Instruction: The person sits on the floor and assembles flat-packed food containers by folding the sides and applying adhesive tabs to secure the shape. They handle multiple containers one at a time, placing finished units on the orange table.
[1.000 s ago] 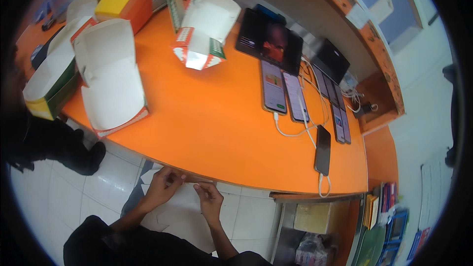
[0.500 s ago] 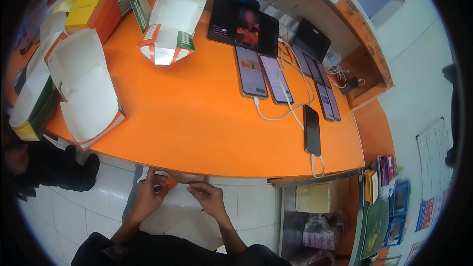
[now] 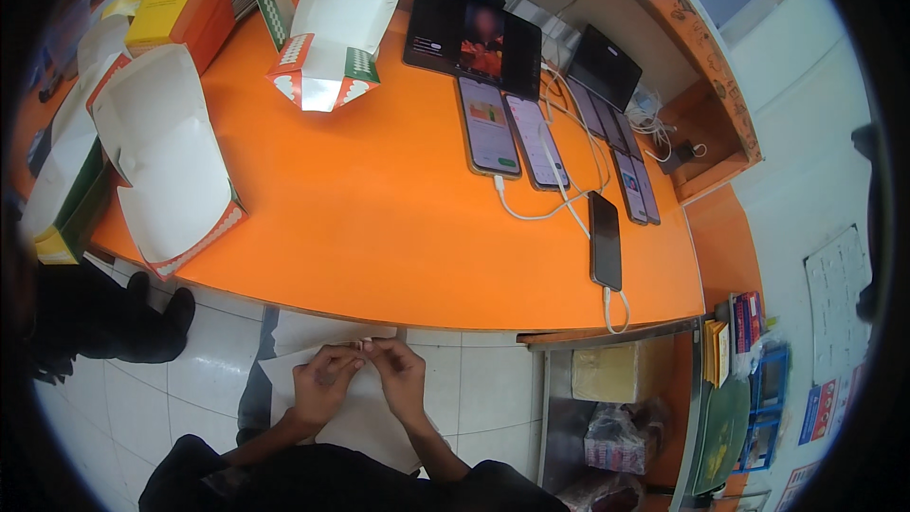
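Observation:
A pale, partly unfolded cardboard box (image 3: 365,429) lies over my lap, below the front edge of the orange table (image 3: 370,256). My left hand (image 3: 324,383) and my right hand (image 3: 399,377) meet at its far side. The fingertips of both are pinched together, almost touching, on a small part of the cardboard. My fingers cover most of that part, so its fold cannot be made out. The box's white inner side faces up between my forearms.
Open takeaway cartons (image 3: 175,156) stand at the table's left, another carton (image 3: 336,19) farther back. A tablet (image 3: 474,38), several phones (image 3: 605,242) and white charging cables occupy the right. A shelf (image 3: 616,374) holds packages below. Someone's dark shoes (image 3: 175,313) are at left.
My hands were apart, with an orange flap beside the left one's fingers. They have come together at the box's far side, and that orange flap no longer shows.

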The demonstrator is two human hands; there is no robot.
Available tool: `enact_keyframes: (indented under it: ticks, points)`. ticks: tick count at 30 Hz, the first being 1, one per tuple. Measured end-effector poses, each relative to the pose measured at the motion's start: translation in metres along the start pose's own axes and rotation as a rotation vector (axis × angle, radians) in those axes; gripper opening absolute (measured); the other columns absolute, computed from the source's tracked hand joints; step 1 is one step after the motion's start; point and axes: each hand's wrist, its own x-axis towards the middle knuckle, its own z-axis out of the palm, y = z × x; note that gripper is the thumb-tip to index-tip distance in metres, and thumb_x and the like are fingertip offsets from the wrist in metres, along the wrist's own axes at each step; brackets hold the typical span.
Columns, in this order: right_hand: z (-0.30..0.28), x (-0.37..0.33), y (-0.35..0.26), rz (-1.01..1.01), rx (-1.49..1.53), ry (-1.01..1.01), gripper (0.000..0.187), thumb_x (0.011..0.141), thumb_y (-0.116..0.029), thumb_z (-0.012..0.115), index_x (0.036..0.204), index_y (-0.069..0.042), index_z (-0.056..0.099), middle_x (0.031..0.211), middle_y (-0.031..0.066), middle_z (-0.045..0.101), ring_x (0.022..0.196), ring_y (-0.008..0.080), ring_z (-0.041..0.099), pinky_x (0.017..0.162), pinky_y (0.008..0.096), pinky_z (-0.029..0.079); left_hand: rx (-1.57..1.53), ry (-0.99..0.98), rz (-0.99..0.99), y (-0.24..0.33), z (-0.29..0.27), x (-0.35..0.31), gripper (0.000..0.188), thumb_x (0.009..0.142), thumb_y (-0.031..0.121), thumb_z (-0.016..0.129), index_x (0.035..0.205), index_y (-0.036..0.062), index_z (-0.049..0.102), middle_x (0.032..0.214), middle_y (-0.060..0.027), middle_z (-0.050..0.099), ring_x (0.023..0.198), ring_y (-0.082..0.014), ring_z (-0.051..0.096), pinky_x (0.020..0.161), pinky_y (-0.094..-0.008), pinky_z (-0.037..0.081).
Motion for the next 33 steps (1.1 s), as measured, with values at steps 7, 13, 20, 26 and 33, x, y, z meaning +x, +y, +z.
enact_keyframes:
  ticks: [7, 13, 20, 26, 33]
  points:
    - [-0.018, 0.005, 0.004, 0.104, -0.173, 0.001, 0.018, 0.088, -0.019, 0.065, 0.085, -0.002, 0.066, 0.069, -0.0038, 0.058, 0.064, 0.0040, 0.046, 0.059, 0.0189, 0.036, -0.064, -0.024, 0.115, -0.007, 0.000, 0.002, 0.012, 0.082, 0.000, 0.066, 0.092, -0.0033, 0.063, 0.099, -0.0131, 0.068, 0.094, -0.0145, 0.064, 0.083, -0.0260, 0.048]
    - [-0.014, 0.007, -0.007, 0.216, 0.117, 0.051, 0.018, 0.087, -0.017, 0.065, 0.084, 0.001, 0.066, 0.077, -0.0007, 0.061, 0.071, 0.0056, 0.050, 0.068, 0.0186, 0.038, -0.033, -0.161, -0.067, -0.004, -0.001, 0.004, 0.015, 0.079, -0.004, 0.068, 0.091, -0.0017, 0.060, 0.095, -0.0116, 0.066, 0.097, -0.0155, 0.061, 0.091, -0.0288, 0.046]
    - [-0.004, 0.009, -0.014, 0.099, 0.073, -0.022, 0.010, 0.081, -0.001, 0.068, 0.091, 0.003, 0.066, 0.092, 0.0057, 0.064, 0.083, 0.0104, 0.059, 0.077, 0.0234, 0.045, -0.614, 0.029, -0.232, -0.007, 0.007, 0.013, 0.025, 0.078, -0.007, 0.066, 0.099, 0.0001, 0.056, 0.112, -0.0085, 0.056, 0.112, -0.0166, 0.052, 0.103, -0.0345, 0.042]
    - [-0.001, 0.012, -0.027, -0.006, 0.058, 0.002, 0.005, 0.080, 0.002, 0.067, 0.085, 0.001, 0.065, 0.082, 0.0038, 0.064, 0.077, 0.0086, 0.058, 0.076, 0.0216, 0.044, -0.610, -0.037, -0.207, -0.003, 0.003, 0.020, 0.025, 0.079, -0.009, 0.065, 0.101, -0.0015, 0.057, 0.107, -0.0072, 0.057, 0.108, -0.0148, 0.053, 0.100, -0.0324, 0.044]
    - [0.003, 0.011, -0.035, -0.073, 0.091, -0.013, 0.002, 0.081, 0.000, 0.068, 0.081, 0.001, 0.065, 0.083, 0.0039, 0.064, 0.077, 0.0082, 0.059, 0.074, 0.0217, 0.044, -0.621, -0.106, -0.115, 0.000, -0.001, 0.025, 0.024, 0.079, -0.006, 0.066, 0.102, -0.0021, 0.058, 0.105, -0.0069, 0.058, 0.104, -0.0139, 0.055, 0.093, -0.0283, 0.048]
